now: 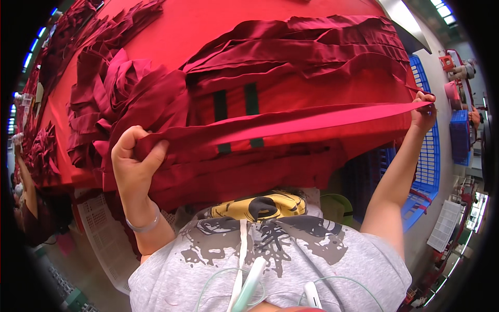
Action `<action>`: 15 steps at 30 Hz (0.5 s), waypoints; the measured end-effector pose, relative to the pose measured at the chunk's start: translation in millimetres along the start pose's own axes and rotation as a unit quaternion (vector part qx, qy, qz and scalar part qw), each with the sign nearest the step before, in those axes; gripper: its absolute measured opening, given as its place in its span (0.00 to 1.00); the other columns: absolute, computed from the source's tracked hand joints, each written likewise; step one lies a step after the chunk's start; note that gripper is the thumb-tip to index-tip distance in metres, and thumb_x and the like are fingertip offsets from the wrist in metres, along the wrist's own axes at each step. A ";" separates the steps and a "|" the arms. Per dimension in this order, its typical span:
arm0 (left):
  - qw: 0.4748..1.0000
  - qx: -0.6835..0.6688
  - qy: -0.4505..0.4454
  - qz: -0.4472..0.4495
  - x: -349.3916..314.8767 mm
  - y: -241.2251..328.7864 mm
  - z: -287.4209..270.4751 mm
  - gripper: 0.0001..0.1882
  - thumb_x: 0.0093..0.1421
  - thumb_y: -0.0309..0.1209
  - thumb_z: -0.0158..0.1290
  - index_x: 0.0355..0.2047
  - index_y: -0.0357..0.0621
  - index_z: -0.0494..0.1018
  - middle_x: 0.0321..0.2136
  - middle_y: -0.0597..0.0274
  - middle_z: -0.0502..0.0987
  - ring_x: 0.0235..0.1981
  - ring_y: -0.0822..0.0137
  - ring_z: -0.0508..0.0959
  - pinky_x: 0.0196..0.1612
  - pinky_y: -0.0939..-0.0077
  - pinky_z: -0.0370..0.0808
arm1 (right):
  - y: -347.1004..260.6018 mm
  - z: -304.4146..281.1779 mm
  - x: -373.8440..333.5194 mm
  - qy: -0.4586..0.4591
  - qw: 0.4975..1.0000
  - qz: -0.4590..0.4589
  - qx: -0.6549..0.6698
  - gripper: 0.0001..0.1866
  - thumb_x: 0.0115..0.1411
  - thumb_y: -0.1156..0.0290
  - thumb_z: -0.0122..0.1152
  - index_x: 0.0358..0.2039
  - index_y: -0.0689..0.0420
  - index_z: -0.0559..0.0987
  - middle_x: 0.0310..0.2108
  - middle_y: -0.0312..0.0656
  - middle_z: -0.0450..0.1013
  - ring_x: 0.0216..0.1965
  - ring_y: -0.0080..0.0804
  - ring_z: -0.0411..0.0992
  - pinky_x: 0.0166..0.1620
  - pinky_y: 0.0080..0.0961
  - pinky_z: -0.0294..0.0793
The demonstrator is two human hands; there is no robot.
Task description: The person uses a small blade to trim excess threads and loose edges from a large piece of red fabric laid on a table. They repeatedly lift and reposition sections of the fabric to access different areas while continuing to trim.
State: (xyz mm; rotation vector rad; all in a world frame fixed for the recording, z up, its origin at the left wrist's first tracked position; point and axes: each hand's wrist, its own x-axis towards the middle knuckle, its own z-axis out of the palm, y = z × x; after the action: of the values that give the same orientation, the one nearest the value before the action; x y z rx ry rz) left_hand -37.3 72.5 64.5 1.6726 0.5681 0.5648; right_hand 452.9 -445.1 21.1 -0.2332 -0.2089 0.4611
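A long dark-red fabric strip (291, 122) is stretched across in front of me, its brighter pink-red side showing along the right part. My left hand (136, 156) pinches its left end between thumb and fingers. At the far right, my right hand (424, 110) grips the other end, raised near the table's right edge. Behind the strip lies a layered stack of dark-red fabric strips (301, 49). A bunched heap of the same cloth (140, 93) sits beyond my left hand. More dark-red cloth (249, 171) hangs over the near edge, close to my body.
The red-covered table (208, 26) carries two dark green bands (251, 99) near the strip. A blue plastic crate (429, 151) stands by my right arm, and a white perforated basket (101, 223) is at lower left. Another person's arm (27, 182) shows at far left.
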 end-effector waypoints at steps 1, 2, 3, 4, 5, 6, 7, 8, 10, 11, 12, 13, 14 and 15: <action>0.999 0.026 0.031 0.032 -0.6 -4.4 -2.6 0.12 0.51 0.13 0.59 0.28 0.43 0.69 0.27 0.76 0.68 0.28 0.85 0.67 0.34 0.90 0.66 | -10.7 -0.2 1.3 0.012 0.999 -0.017 -0.025 0.11 0.48 0.76 0.57 0.34 0.61 0.74 0.31 0.39 0.75 0.31 0.27 0.60 0.33 0.22 0.59; 0.997 0.021 0.065 0.027 -0.5 -5.6 -4.4 0.12 0.52 0.13 0.58 0.30 0.43 0.70 0.27 0.76 0.69 0.28 0.85 0.67 0.34 0.90 0.66 | -20.2 0.2 2.3 0.026 0.998 -0.033 -0.051 0.12 0.48 0.75 0.57 0.35 0.62 0.74 0.32 0.39 0.75 0.32 0.28 0.60 0.33 0.23 0.59; 0.995 0.016 0.098 0.022 -0.2 -6.1 -5.6 0.12 0.52 0.12 0.57 0.31 0.43 0.70 0.27 0.76 0.69 0.28 0.85 0.68 0.34 0.90 0.67 | -31.2 2.4 3.5 0.045 0.994 -0.053 -0.083 0.13 0.49 0.74 0.57 0.37 0.62 0.74 0.33 0.40 0.75 0.32 0.29 0.60 0.34 0.24 0.59; 0.991 0.009 0.131 0.019 0.8 -9.0 -7.8 0.13 0.52 0.12 0.57 0.33 0.43 0.70 0.28 0.76 0.70 0.28 0.85 0.68 0.34 0.89 0.67 | -43.6 2.8 3.4 0.062 0.988 -0.074 -0.117 0.13 0.50 0.73 0.57 0.38 0.63 0.74 0.34 0.40 0.75 0.32 0.29 0.60 0.35 0.25 0.60; 0.987 -0.044 0.148 0.037 3.0 -20.7 -13.4 0.14 0.54 0.12 0.53 0.37 0.42 0.71 0.33 0.73 0.72 0.30 0.84 0.69 0.36 0.88 0.68 | -57.3 1.0 6.5 0.077 0.976 -0.105 -0.174 0.15 0.55 0.70 0.55 0.42 0.64 0.74 0.35 0.39 0.74 0.34 0.30 0.60 0.35 0.27 0.59; 0.984 -0.080 0.154 0.044 4.7 -25.3 -20.2 0.13 0.55 0.13 0.52 0.38 0.42 0.71 0.35 0.70 0.73 0.33 0.81 0.71 0.40 0.85 0.70 | -69.2 -3.4 6.6 0.055 0.973 -0.093 -0.203 0.15 0.56 0.69 0.55 0.43 0.64 0.74 0.34 0.39 0.74 0.34 0.30 0.60 0.36 0.27 0.60; 0.978 -0.114 0.166 0.052 3.1 -27.3 -26.2 0.13 0.55 0.14 0.51 0.39 0.42 0.72 0.38 0.68 0.73 0.36 0.79 0.72 0.44 0.82 0.71 | -69.9 -6.4 11.9 0.031 0.970 -0.076 -0.228 0.16 0.57 0.68 0.54 0.44 0.64 0.74 0.34 0.39 0.74 0.34 0.30 0.61 0.37 0.27 0.60; 0.971 -0.150 0.174 0.061 1.9 -29.3 -32.9 0.13 0.56 0.15 0.50 0.40 0.42 0.72 0.40 0.66 0.74 0.39 0.76 0.74 0.47 0.79 0.72 | -74.1 -6.7 13.0 0.006 0.965 -0.062 -0.254 0.17 0.58 0.68 0.54 0.45 0.64 0.74 0.34 0.39 0.74 0.34 0.31 0.62 0.38 0.27 0.61; 0.970 -0.161 0.178 0.036 2.6 -38.3 -48.7 0.17 0.56 0.15 0.46 0.45 0.41 0.70 0.47 0.62 0.72 0.44 0.72 0.74 0.49 0.77 0.72 | -89.3 -17.2 19.4 0.056 0.954 0.012 -0.294 0.19 0.60 0.63 0.56 0.47 0.63 0.74 0.35 0.37 0.75 0.26 0.28 0.61 0.31 0.25 0.64; 0.971 -0.162 0.175 0.029 6.5 -41.3 -51.8 0.18 0.56 0.14 0.46 0.46 0.41 0.69 0.48 0.62 0.71 0.44 0.72 0.74 0.49 0.76 0.71 | -116.5 -23.2 18.5 0.127 0.937 0.061 -0.320 0.19 0.60 0.62 0.56 0.47 0.62 0.75 0.35 0.38 0.75 0.24 0.28 0.61 0.29 0.25 0.64; 0.971 -0.160 0.175 0.024 8.4 -41.7 -53.4 0.19 0.56 0.14 0.45 0.47 0.41 0.68 0.49 0.61 0.71 0.44 0.71 0.74 0.50 0.76 0.71 | -129.3 -31.9 22.4 0.194 0.914 0.111 -0.339 0.20 0.61 0.60 0.57 0.47 0.62 0.75 0.36 0.38 0.75 0.21 0.27 0.61 0.26 0.24 0.65; 0.972 -0.128 0.194 0.039 6.3 -31.1 -51.5 0.22 0.54 0.13 0.45 0.50 0.40 0.66 0.49 0.60 0.70 0.42 0.72 0.74 0.44 0.82 0.70 | -90.8 -57.6 36.6 0.382 0.767 -0.165 -0.488 0.25 0.57 0.54 0.62 0.45 0.63 0.76 0.38 0.45 0.77 0.18 0.29 0.66 0.20 0.24 0.64; 0.971 -0.058 0.222 0.063 6.5 -30.2 -50.8 0.22 0.54 0.14 0.46 0.50 0.40 0.67 0.49 0.59 0.70 0.43 0.72 0.74 0.44 0.81 0.70 | -98.1 -53.4 21.8 0.514 0.580 -0.085 -0.626 0.26 0.50 0.48 0.69 0.32 0.60 0.77 0.21 0.35 0.71 0.15 0.24 0.62 0.18 0.23 0.61; 0.965 0.011 0.247 0.088 7.4 -30.2 -50.3 0.22 0.55 0.15 0.46 0.51 0.40 0.67 0.49 0.59 0.70 0.44 0.71 0.74 0.45 0.80 0.70 | -109.2 -61.7 17.5 0.511 0.472 -0.157 -0.702 0.24 0.49 0.49 0.71 0.32 0.59 0.79 0.22 0.36 0.72 0.17 0.26 0.66 0.20 0.23 0.64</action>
State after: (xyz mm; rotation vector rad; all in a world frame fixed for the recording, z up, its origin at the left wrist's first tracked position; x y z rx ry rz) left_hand -66.0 119.6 43.3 1.6131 0.7864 1.1266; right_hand 528.9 -542.8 -5.8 -2.0394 0.6512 -0.4287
